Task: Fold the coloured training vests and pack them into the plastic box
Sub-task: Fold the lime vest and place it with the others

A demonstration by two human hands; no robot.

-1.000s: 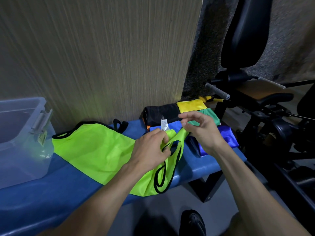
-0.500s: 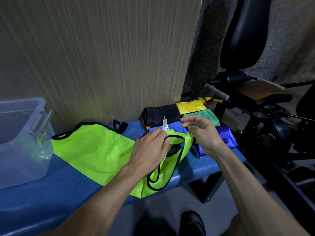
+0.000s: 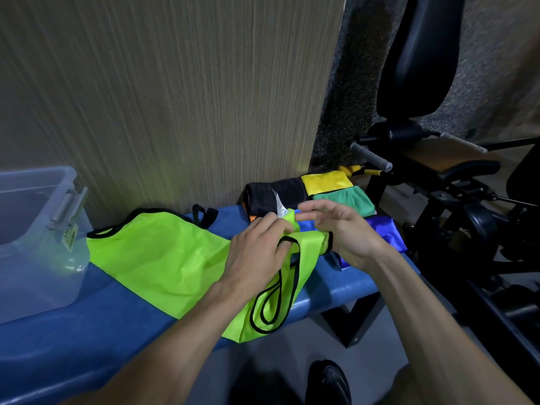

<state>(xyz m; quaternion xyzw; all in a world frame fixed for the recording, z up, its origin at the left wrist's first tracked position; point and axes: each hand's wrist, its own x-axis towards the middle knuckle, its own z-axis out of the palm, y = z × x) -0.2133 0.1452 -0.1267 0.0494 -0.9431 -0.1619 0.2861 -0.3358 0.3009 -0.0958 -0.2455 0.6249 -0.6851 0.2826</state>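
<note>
Head camera view: both hands pinch the shoulder end of a lime vest lying lengthwise along the blue bench, left hand and right hand far from the plastic box at left.

Bare blue bench is left open between the plastic box and the near edge; the far side is closed off by the wood-grain panel; the right end is blocked by stacked folded vests and gym equipment.
</note>
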